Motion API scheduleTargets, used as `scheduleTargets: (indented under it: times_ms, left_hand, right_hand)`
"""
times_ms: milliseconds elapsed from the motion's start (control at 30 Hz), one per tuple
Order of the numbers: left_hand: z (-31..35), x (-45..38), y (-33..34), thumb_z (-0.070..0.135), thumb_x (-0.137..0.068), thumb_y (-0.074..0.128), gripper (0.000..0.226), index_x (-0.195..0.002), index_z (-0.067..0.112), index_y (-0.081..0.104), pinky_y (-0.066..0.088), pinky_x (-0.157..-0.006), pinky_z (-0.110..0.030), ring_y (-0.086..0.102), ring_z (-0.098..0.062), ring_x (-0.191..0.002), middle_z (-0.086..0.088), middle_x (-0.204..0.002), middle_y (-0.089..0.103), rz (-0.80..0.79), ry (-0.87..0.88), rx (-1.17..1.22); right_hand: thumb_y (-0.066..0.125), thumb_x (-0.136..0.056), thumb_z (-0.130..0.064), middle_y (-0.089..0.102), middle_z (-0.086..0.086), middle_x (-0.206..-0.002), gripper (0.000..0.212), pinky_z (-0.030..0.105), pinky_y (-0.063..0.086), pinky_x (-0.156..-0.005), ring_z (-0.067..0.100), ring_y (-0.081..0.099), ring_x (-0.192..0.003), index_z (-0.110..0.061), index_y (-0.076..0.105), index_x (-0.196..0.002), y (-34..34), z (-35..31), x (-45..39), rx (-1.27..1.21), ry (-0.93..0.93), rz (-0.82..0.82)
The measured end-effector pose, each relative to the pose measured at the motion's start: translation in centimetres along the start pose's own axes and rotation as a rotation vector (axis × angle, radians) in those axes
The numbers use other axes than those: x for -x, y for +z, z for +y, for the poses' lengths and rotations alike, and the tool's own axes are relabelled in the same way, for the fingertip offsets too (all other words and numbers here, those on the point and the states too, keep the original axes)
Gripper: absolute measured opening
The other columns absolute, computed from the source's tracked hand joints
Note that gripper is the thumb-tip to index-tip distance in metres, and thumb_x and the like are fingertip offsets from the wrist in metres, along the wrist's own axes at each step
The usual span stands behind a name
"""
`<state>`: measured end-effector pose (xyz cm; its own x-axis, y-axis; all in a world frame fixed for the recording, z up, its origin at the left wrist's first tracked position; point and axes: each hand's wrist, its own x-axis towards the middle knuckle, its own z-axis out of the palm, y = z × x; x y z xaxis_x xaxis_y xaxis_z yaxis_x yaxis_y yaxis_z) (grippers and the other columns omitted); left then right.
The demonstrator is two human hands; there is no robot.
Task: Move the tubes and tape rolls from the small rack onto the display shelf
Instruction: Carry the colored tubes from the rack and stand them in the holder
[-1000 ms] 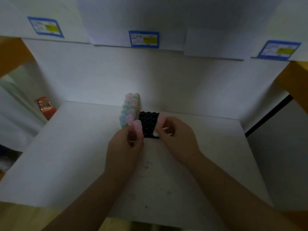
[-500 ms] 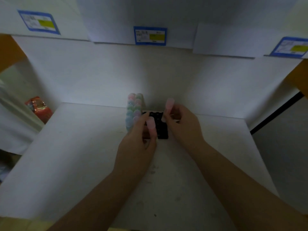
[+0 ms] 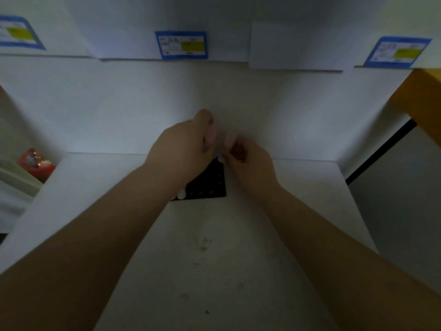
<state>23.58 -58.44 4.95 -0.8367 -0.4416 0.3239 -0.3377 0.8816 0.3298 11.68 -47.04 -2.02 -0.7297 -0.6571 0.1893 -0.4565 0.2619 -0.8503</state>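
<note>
Since half a second ago you raised both hands above the small black perforated rack [image 3: 210, 185] lying on the white display shelf [image 3: 298, 187]. Your left hand [image 3: 183, 149] and right hand [image 3: 250, 163] each pinch a pale pink tube, blurred, so each grip is clamped on one.

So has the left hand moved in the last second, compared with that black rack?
Yes. The left hand was beside the black rack on its left; now it reaches over the rack toward the back wall, close to the right hand.
</note>
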Motion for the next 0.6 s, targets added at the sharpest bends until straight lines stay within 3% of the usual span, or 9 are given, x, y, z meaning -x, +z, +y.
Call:
scheduleTargets:
  times_ms: [67,167,267,433,500,600]
  left_hand:
    - [-0.6,-0.4,0.3,0.027,-0.090,0.058,0.025,-0.110,0.014,0.050,0.035,-0.054,-0.028,0.056,-0.022,-0.062,0.004,-0.070,0.050,0.020,0.047,-0.095]
    - [-1.3,-0.6,0.2,0.023,-0.089,0.057,0.015,-0.098,0.012,0.054,0.029,-0.061,-0.027,0.054,-0.026,-0.058,0.001,-0.068,0.053,0.053,0.123,-0.158]
    - [-1.7,-0.8,0.2,0.026,-0.091,0.054,0.014,-0.102,0.018,0.050,0.033,-0.063,-0.028,0.054,-0.022,-0.064,0.004,-0.077,0.055,-0.027,0.054,-0.126]
    - [-1.7,-1.0,0.0,0.025,-0.091,0.054,0.015,-0.102,0.017,0.050,0.034,-0.058,-0.029,0.051,-0.019,-0.067,-0.001,-0.079,0.059,-0.019,0.064,-0.080]
    - [-1.5,-0.8,-0.1,0.025,-0.090,0.057,0.012,-0.098,0.018,0.050,0.033,-0.059,-0.028,0.053,-0.017,-0.069,0.001,-0.081,0.059,-0.021,0.085,-0.062]
    - [-1.6,-0.5,0.4,0.025,-0.088,0.061,0.012,-0.093,0.019,0.053,0.032,-0.060,-0.026,0.056,-0.015,-0.072,0.003,-0.082,0.060,-0.017,0.139,-0.059]
  right_hand:
    - [0.065,-0.094,-0.019,0.069,-0.009,-0.101,0.020,-0.003,0.040,-0.073,-0.008,0.059,-0.081,-0.016,0.068,-0.113,0.1,-0.1,-0.2,-0.031,-0.029,0.000]
    - [0.064,-0.095,-0.017,0.069,-0.005,-0.100,0.017,-0.001,0.042,-0.076,-0.003,0.062,-0.087,-0.012,0.068,-0.111,0.3,-0.1,-0.6,-0.054,-0.075,-0.049]
    - [0.064,-0.095,-0.021,0.071,0.000,-0.109,0.021,0.017,0.051,-0.088,0.009,0.066,-0.097,-0.012,0.065,-0.114,0.7,0.0,-0.9,-0.057,-0.069,-0.110]
    - [0.059,-0.098,-0.027,0.070,0.004,-0.104,0.021,0.033,0.053,-0.086,0.014,0.067,-0.094,-0.012,0.063,-0.111,0.6,0.2,-0.5,0.012,-0.085,-0.155]
    - [0.056,-0.099,-0.034,0.069,-0.003,-0.102,0.024,0.028,0.053,-0.083,0.008,0.066,-0.091,-0.015,0.063,-0.112,-0.1,0.0,0.0,0.037,-0.070,-0.175]
    - [0.056,-0.098,-0.035,0.064,-0.012,-0.096,0.023,0.009,0.047,-0.075,-0.001,0.061,-0.084,-0.018,0.064,-0.112,-1.0,-0.2,0.9,0.046,-0.058,-0.166]
